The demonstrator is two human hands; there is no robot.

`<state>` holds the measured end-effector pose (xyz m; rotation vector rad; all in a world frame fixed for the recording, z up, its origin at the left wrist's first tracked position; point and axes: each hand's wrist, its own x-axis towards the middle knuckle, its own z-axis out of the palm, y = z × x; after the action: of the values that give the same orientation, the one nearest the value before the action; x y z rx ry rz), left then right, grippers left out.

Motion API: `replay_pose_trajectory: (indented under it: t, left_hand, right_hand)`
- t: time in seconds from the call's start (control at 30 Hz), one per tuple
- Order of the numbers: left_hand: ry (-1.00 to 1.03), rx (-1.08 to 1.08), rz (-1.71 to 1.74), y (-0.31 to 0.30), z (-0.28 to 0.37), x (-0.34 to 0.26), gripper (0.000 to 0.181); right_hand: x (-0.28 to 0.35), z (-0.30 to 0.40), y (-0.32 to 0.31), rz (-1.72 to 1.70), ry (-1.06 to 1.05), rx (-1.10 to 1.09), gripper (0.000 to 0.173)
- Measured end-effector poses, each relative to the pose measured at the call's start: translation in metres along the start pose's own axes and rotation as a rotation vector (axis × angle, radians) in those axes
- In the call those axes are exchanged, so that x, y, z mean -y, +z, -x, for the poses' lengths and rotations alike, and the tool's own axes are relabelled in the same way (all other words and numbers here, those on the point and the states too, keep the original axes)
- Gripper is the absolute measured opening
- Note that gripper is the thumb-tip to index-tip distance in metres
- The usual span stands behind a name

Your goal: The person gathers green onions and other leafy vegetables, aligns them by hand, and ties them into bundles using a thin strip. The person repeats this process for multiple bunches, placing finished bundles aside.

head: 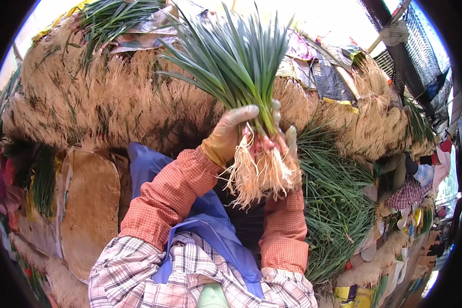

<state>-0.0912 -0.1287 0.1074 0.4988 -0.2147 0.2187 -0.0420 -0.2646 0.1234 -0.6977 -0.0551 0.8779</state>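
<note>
My left hand, in a pale, yellow-stained glove, grips a bunch of spring onions just above its reddish bulbs. The green leaves fan upward, and the pale stringy roots hang toward me. On the right side of the root end, my right hand holds the bunch too. Most of that hand is hidden behind the roots, though a gloved digit shows beside the bulbs. Orange checked sleeves cover both forearms. Below the bunch, a blue apron lies across my lap.
A long stack of spring onions spans the front, roots facing me. Loose greens lie at my right. At left stands a brown cardboard piece. Other people sit at both sides, one in a checked garment at right.
</note>
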Motion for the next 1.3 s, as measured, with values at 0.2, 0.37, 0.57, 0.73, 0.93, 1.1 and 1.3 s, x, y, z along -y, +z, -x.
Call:
replay_pose_trajectory:
  t: [0.2, 0.37, 0.57, 0.73, 0.93, 1.1, 1.3]
  left_hand:
    - [0.480, -0.066, -0.395, 0.074, 0.014, -0.058, 0.041]
    - [0.883, -0.173, -0.171, 0.093, 0.041, -0.122, 0.015]
    - [1.108, -0.337, -0.113, 0.047, 0.096, -0.193, 0.016]
    - [1.194, -0.621, -0.112, 0.023, 0.153, -0.216, 0.024]
    - [1.108, -0.701, -0.135, 0.004, 0.151, -0.218, 0.034]
    - [1.165, -0.693, -0.149, -0.017, 0.169, -0.245, 0.037]
    - [1.280, -0.749, -0.020, -0.012, 0.152, -0.231, 0.035]
  right_hand:
    - [-0.022, 0.034, -0.046, 0.432, -0.118, 0.376, 0.052]
    - [-0.010, 0.026, -0.055, 1.033, -0.018, 0.454, 0.037]
    - [-0.047, -0.008, -0.030, 1.588, -0.893, 0.542, 0.029]
    - [-0.128, 0.042, 0.143, 1.864, -1.459, 0.580, 0.050]
    - [-0.155, -0.050, 0.127, 2.058, -1.744, 0.912, 0.030]
    - [-0.116, -0.047, 0.075, 2.412, -0.602, 1.093, 0.021]
    - [-0.152, -0.025, 0.195, 1.823, -2.002, 0.683, 0.030]
